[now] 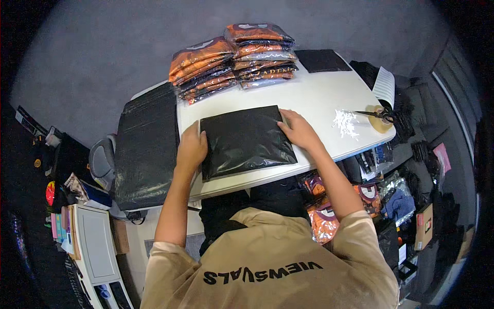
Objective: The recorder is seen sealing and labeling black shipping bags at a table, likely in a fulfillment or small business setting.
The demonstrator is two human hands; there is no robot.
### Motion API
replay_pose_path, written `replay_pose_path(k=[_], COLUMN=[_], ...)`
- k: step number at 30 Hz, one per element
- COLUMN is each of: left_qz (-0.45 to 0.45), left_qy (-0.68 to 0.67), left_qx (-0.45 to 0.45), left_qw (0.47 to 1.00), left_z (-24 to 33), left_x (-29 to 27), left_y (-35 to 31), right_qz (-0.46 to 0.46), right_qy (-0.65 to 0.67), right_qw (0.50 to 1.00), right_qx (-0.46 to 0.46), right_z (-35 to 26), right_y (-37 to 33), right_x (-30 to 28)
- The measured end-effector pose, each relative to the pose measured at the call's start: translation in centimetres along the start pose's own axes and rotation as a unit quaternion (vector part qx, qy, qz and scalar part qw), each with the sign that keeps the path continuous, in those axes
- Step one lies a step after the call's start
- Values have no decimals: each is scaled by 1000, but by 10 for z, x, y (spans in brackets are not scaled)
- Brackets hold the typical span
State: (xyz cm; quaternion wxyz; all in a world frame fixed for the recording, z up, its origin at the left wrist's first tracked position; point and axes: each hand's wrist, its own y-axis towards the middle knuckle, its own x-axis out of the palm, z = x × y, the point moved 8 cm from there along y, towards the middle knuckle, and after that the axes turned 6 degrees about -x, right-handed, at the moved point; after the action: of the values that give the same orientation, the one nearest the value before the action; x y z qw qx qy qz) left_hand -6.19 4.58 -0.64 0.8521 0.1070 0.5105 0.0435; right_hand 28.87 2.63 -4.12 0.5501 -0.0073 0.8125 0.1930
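Note:
A black plastic mailing bag [247,141], flat and glossy with a few creases, lies on the white table [319,98] in front of me, close to its near edge. Along the bag's left side is my left hand [192,147], its thumb by the edge and its other fingers partly hidden. My right hand [298,130] grips the upper right side, thumb on top of the plastic. The bag's contents are hidden.
Two stacks of clear-wrapped folded garments, left [203,67] and right [262,56], stand at the back. Black plastic bags [146,149] cover the table's left end. Scissors [381,114], a tape roll [380,123] and white slips [346,123] lie right. Wrapped garments [324,221] sit below.

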Motion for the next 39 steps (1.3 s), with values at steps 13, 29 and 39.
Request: replay_pose_path(k=[13, 29, 39], left_qz=[-55, -90, -190], left_qy=[-87, -216, -267], left_qx=[-93, -69, -119], left_qw=[990, 970, 937], left_z=[-30, -51, -24], left_x=[-1, 20, 30], left_y=[-5, 4, 20], right_qz=[-52, -52, -93], right_qy=[80, 198, 214], right_qw=[978, 966, 965], right_qx=[184, 159, 118], right_z=[7, 16, 34], right_y=[-8, -10, 3], right_x=[-16, -8, -18])
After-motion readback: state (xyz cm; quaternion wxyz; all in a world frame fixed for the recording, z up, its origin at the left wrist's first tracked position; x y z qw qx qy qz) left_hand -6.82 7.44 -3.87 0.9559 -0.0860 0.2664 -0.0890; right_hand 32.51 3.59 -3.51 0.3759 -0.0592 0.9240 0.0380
